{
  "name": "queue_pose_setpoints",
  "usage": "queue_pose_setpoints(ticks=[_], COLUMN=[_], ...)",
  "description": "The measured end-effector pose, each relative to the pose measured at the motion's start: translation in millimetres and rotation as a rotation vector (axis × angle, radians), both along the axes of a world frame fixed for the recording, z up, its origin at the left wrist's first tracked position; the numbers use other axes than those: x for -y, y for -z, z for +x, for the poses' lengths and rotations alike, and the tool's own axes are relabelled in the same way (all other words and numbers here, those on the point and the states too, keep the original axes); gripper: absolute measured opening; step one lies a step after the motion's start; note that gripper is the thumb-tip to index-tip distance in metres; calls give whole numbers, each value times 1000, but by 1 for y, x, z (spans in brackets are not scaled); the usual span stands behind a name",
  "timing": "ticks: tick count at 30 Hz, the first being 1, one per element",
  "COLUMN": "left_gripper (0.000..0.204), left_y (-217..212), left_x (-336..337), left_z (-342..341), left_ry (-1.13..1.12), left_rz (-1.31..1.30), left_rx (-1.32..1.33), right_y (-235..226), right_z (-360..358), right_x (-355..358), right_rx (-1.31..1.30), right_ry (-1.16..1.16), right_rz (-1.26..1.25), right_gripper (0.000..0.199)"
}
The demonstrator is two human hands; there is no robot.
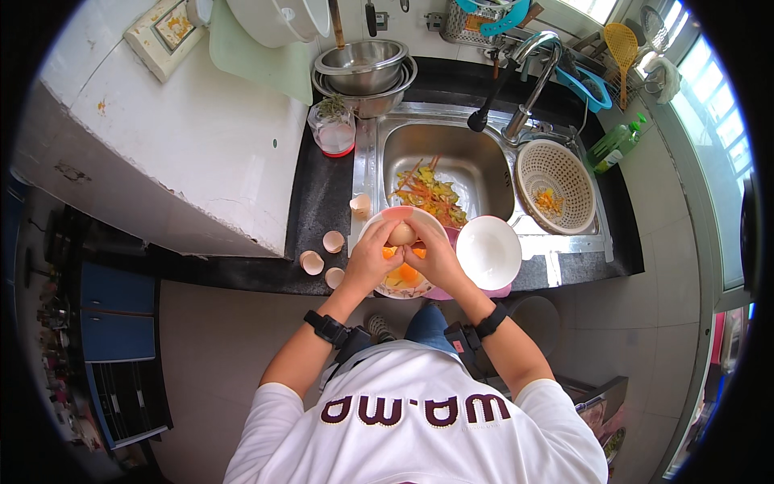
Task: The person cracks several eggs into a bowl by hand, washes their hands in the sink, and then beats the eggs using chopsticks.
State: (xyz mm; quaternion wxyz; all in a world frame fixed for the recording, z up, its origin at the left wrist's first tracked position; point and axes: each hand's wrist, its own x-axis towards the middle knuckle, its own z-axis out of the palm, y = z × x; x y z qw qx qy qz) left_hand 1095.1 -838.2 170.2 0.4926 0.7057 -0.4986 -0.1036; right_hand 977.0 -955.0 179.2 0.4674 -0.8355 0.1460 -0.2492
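Observation:
Both hands hold one pale brown egg [401, 235] above a bowl [384, 216] at the sink's front edge. My left hand [372, 255] grips the egg from the left, its fingers closed around the shell. From the other side my right hand [433, 256] is closed on it too, with the thumbs close together below. Orange egg yolks [409, 273] and clear egg white lie in the bowl. Broken eggshells [311, 262] rest on the black counter left of the bowl. Whether the held egg is cracked, I cannot tell.
A white bowl [488, 252] stands right of the egg bowl. Vegetable peelings [427, 192] lie in the steel sink [480, 153]. A beige colander [556, 187] sits at the right, a glass jar [331, 129] and steel bowls [364, 68] at the back left. The tap [534, 85] arches over the sink.

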Motion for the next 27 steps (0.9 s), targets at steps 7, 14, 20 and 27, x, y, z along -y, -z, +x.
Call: queue_pose_setpoints(ticks=[7, 14, 20, 27], left_gripper=[47, 48, 50, 53], left_y=[4, 4, -3, -8], left_x=[-2, -3, -4, -17], left_z=[0, 0, 8, 25], left_ry=[-16, -24, 27, 112], left_rz=[-20, -12, 10, 128], left_rx=[26, -2, 53, 329], right_y=[5, 3, -8, -21], right_z=[1, 1, -5, -16], right_x=[0, 1, 5, 22], right_rx=[16, 0, -56, -70], right_ry=[-13, -21, -62, -92], right_rz=[26, 8, -41, -432], right_gripper=[46, 49, 55, 55])
